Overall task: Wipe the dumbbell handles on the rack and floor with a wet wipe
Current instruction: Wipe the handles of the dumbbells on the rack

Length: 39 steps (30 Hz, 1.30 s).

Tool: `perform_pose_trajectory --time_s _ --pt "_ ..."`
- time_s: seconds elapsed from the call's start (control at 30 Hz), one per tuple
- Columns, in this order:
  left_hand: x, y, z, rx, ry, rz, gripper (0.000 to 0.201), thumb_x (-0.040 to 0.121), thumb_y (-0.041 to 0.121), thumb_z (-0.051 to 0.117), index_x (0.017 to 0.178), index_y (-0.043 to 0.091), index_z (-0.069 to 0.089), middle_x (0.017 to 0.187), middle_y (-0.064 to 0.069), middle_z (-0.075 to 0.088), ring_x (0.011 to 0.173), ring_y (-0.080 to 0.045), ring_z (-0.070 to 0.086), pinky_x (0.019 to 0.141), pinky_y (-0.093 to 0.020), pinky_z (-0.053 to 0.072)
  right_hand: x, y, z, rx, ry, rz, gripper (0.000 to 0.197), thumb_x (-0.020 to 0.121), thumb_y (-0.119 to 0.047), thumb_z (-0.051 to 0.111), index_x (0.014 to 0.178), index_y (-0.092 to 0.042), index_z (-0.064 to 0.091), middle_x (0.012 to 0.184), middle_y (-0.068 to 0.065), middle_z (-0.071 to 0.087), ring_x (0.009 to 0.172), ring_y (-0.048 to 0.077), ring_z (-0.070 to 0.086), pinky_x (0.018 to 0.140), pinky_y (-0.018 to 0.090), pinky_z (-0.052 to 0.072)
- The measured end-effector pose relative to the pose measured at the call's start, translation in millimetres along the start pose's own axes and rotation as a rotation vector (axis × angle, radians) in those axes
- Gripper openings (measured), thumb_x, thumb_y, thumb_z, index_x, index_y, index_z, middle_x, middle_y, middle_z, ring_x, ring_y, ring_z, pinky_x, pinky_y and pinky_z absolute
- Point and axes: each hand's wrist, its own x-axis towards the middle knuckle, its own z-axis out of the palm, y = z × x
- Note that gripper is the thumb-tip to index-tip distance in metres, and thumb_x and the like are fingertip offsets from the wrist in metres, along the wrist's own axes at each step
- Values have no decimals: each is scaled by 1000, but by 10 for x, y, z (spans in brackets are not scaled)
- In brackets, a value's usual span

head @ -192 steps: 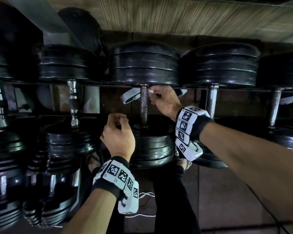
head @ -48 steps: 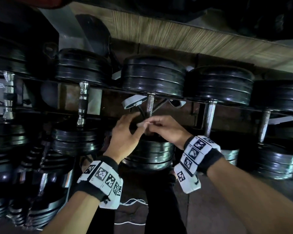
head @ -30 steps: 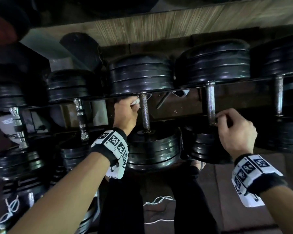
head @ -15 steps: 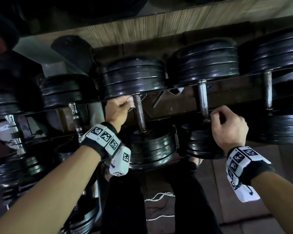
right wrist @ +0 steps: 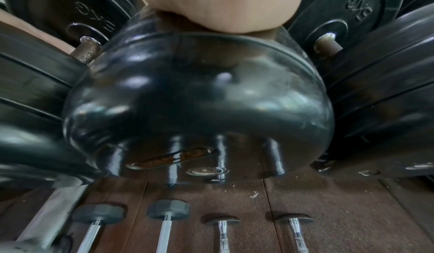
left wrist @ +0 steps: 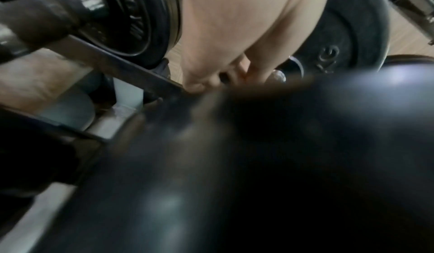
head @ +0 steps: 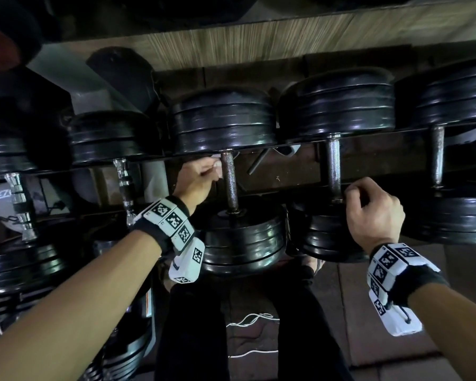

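Since half a second ago, both hands have barely shifted. Head view: left hand [head: 197, 178] pinches the crumpled white wet wipe [head: 217, 162] against the top of the rusty knurled steel dumbbell handle [head: 229, 182] on the black metal rack [head: 374, 138]; right hand [head: 373, 213], fingers curled, grasps the neighbouring brown steel handle [head: 333, 166].

Left wrist view: palm [left wrist: 234, 34] between black rubber weight plates [left wrist: 352, 34]; the wipe is hidden.

Right wrist view: palm [right wrist: 223, 2] above a glossy black plate [right wrist: 199, 99].

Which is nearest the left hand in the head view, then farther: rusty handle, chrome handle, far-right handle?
From the left hand, holding the wipe:
1. Rusty handle, just to its right, beside the wipe.
2. Chrome handle, to its left, one dumbbell over.
3. Far-right handle, past the right hand, clearly farthest.
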Motion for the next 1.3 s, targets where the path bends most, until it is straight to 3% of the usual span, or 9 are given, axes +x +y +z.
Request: perform_pose_trajectory --time_s 0.13,0.3,0.5,0.67,0.73,0.83,0.97,1.13,1.3 --pt "-193 -326 37 310 -200 -104 16 89 2 68 85 17 71 86 -4 69 84 -13 64 89 -32 49 -1 7 1 -1 2 5 30 88 -34 42 88 -14 65 75 11 67 75 39 61 64 33 32" --pt "-146 -267 25 134 -250 -125 13 88 -13 62 88 0 66 69 6 66 55 10 60 64 -6 44 1 1 -3 -3 -8 13 30 88 -34 41 87 -15 65 73 9 65 74 38 61 65 33 33" --pt "129 48 -54 -151 13 -32 23 95 0 59 85 18 69 76 2 67 65 -3 58 68 -11 48 1 -13 1 -11 -2 14 30 87 -33 42 87 -14 65 71 7 63 73 38 60 65 33 32" --pt "-24 -242 1 48 -163 -33 23 90 -4 61 77 13 68 82 -14 71 79 -17 65 80 -28 49 -7 4 10 -10 6 3 29 87 -33 42 85 -14 64 73 9 66 73 39 61 63 33 34" --pt "-133 -409 34 97 -263 -116 32 86 -14 61 68 12 62 66 -3 70 66 -2 65 72 -19 49 -2 7 9 -10 0 6 30 87 -34 41 85 -15 64 73 9 66 74 38 61 64 34 34" --pt "-181 -396 57 88 -307 -190 32 88 -18 57 73 10 58 51 13 64 52 7 60 62 -9 45 -3 10 15 -12 -1 8 30 87 -34 42 86 -15 64 74 10 66 74 39 61 64 34 33" --pt "25 -171 6 -21 -129 -76 13 94 -6 57 87 0 67 72 -5 67 60 0 61 70 -14 48 5 18 19 -7 -9 22 30 87 -35 42 85 -15 64 75 10 67 75 39 61 65 34 34" --pt "229 -23 11 -169 -43 -114 16 97 3 57 96 12 69 70 13 72 68 -1 62 73 -14 48 3 15 18 0 -19 21 29 87 -35 41 85 -16 63 75 9 67 74 37 60 65 33 32" --pt "168 -89 -40 -140 -56 -69 17 97 4 58 110 2 69 90 -6 71 78 -11 63 82 -22 50 -5 33 31 -3 -7 14 28 87 -34 41 85 -17 63 76 10 68 75 38 61 65 33 32"
